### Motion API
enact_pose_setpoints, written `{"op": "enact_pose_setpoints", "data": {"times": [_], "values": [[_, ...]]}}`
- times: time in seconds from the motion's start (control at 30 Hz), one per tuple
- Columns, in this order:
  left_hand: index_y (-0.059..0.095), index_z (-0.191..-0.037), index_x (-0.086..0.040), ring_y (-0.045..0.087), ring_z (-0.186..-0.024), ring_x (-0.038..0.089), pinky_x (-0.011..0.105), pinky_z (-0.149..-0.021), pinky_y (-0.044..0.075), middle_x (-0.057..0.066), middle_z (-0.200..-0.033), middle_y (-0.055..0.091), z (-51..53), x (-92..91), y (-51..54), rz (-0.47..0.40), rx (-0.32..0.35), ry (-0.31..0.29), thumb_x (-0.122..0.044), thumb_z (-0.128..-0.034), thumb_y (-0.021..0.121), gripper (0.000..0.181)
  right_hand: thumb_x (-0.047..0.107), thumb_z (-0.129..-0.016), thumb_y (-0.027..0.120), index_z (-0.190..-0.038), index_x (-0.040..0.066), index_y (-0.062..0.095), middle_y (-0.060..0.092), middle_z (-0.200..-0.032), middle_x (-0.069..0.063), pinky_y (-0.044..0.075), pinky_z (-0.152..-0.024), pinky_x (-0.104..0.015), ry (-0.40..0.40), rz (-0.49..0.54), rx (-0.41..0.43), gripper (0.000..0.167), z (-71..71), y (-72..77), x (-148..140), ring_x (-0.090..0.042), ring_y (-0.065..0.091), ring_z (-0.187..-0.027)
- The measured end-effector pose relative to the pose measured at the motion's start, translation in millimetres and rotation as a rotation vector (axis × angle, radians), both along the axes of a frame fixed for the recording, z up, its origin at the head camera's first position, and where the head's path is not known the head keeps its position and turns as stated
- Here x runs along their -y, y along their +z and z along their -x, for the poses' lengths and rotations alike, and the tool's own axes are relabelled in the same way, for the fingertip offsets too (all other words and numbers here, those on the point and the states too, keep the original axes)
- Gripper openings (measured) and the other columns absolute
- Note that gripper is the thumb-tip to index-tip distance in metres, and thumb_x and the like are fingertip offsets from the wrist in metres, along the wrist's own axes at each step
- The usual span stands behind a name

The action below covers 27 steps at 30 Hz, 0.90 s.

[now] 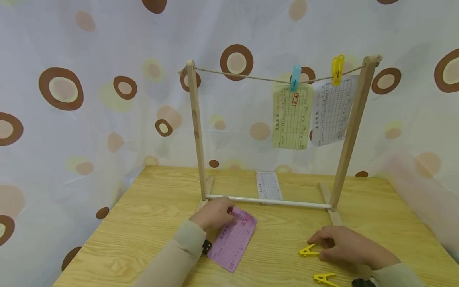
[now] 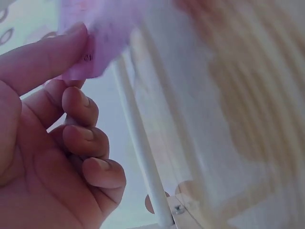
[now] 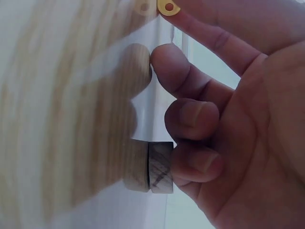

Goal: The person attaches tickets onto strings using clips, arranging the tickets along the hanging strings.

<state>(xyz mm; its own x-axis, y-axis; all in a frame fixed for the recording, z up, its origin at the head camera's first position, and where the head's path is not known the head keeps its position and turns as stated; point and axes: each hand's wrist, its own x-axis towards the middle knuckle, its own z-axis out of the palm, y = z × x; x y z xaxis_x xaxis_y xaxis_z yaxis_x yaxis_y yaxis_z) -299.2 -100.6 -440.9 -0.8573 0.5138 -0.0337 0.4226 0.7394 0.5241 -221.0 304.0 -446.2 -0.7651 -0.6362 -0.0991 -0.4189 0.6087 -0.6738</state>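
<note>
My left hand (image 1: 216, 213) pinches the upper edge of a pink printed slip (image 1: 234, 241) between thumb and fingers. Part of that slip (image 2: 102, 43) shows at the top of the left wrist view, under my thumb. My right hand (image 1: 344, 245) is low over the table, thumb and index finger beside a yellow clothespin (image 1: 307, 251). The rounded end of this clothespin (image 3: 168, 7) appears at the index fingertip in the right wrist view; its other parts are out of that view. A second yellow clothespin (image 1: 325, 278) lies nearer the front edge.
A wooden frame (image 1: 196, 127) carries a rope (image 1: 247, 76). Blue (image 1: 295, 77) and yellow pegs (image 1: 338, 69) hold a yellow-green slip (image 1: 292, 119) and a white slip (image 1: 331, 113) there. Another white slip (image 1: 269, 185) lies behind the white bottom bar (image 1: 301, 204). Patterned cloth (image 1: 143, 48) surrounds the table.
</note>
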Motion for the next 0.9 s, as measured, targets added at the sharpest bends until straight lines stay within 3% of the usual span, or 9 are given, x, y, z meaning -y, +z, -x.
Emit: {"op": "enact_pose_setpoints", "data": {"times": [0.33, 0.6, 0.77, 0.9], "values": [[0.063, -0.083, -0.019, 0.051, -0.069, 0.009, 0.027, -0.061, 0.045, -0.006, -0.079, 0.057, -3.0, -0.9, 2.7, -0.012, -0.045, -0.029, -0.019, -0.0956, 0.069, 0.014, 0.031, -0.094, 0.073, -0.131, 0.013, 0.067, 0.053, -0.085, 0.011, 0.039, -0.061, -0.027, 0.035, 0.001, -0.059, 0.041, -0.7, -4.2, -1.6, -0.002, 0.048, -0.075], [0.067, -0.086, -0.019, 0.053, -0.075, 0.011, 0.029, -0.066, 0.046, -0.004, -0.085, 0.057, -1.6, 4.0, 1.8, -0.049, -0.035, 0.015, -0.021, -0.1004, 0.062, 0.016, 0.031, -0.095, 0.072, -0.132, 0.016, 0.068, 0.061, -0.101, 0.013, 0.043, -0.066, -0.025, 0.056, -0.025, -0.099, 0.040, 1.2, -0.7, -1.5, -0.001, 0.050, -0.081], [0.070, -0.089, -0.018, 0.052, -0.073, 0.012, 0.030, -0.064, 0.044, -0.004, -0.082, 0.056, -2.7, 7.6, 5.1, -0.061, -0.034, 0.047, -0.022, -0.0996, 0.063, 0.013, 0.029, -0.095, 0.072, -0.130, 0.017, 0.070, 0.060, -0.097, 0.013, 0.042, -0.064, -0.024, 0.065, -0.021, -0.101, 0.037, 1.5, -2.0, -1.8, -0.001, 0.048, -0.077], [0.073, -0.094, -0.017, 0.053, -0.075, 0.013, 0.031, -0.067, 0.046, -0.005, -0.084, 0.056, -3.4, 7.8, 10.7, -0.080, -0.061, 0.063, -0.023, -0.1011, 0.062, 0.014, 0.031, -0.095, 0.072, -0.127, 0.019, 0.071, 0.061, -0.098, 0.015, 0.041, -0.063, -0.025, 0.022, -0.028, -0.080, 0.034, 1.3, -3.3, -2.3, -0.001, 0.049, -0.075]]}}
